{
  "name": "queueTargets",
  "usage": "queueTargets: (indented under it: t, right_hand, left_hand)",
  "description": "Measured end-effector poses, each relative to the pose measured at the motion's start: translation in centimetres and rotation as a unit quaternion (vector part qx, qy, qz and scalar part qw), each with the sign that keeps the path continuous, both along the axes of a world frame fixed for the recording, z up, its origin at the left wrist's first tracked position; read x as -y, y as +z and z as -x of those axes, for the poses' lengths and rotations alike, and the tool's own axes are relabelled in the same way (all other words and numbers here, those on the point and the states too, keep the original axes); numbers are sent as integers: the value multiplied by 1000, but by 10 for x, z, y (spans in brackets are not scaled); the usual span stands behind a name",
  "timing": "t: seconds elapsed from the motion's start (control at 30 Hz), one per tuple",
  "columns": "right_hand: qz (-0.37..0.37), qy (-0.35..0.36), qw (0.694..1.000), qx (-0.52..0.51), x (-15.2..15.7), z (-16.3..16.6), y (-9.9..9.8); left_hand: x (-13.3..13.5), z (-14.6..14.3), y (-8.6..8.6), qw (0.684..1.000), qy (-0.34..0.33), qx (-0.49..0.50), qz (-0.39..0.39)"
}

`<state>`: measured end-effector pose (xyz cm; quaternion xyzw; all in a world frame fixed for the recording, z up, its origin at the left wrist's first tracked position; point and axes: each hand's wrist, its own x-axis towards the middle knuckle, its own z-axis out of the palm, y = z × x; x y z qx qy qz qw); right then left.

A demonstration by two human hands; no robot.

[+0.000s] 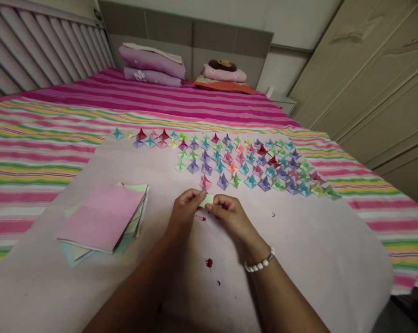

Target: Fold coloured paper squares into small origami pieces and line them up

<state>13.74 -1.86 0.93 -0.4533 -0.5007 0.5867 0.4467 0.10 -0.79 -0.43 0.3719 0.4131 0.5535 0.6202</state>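
Note:
Between my two hands, above the white board, is a small pale green piece of folded paper (207,200). My left hand (185,211) pinches its left side with thumb and fingers. From the right, my right hand (231,213), with a white bead bracelet on the wrist, grips the other edge. Just beyond my fingertips stands a pink folded paper boat (205,182). Rows of small boat-like paper shapes (251,181) in several colours spread across the far part of the board. The paper's exact folds are partly covered by my fingers.
A stack of coloured paper sheets (101,217), pink on top, lies to the left on the white board (316,259). Small red marks (209,262) show near my arms. Folded purple bedding (153,64) rests at the headboard; a wardrobe (375,83) stands right.

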Motion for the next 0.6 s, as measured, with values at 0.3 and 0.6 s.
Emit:
queueTargets:
  t: [0.3,0.6]
  right_hand:
    - [-19,-70,996,-51,-3,-2,-5]
    - [-66,-87,992,-59,-3,-7,5]
  left_hand:
    - [-3,-1,2,995,26,-40,-84]
    - [-3,2,6,995,-13,-63,-71]
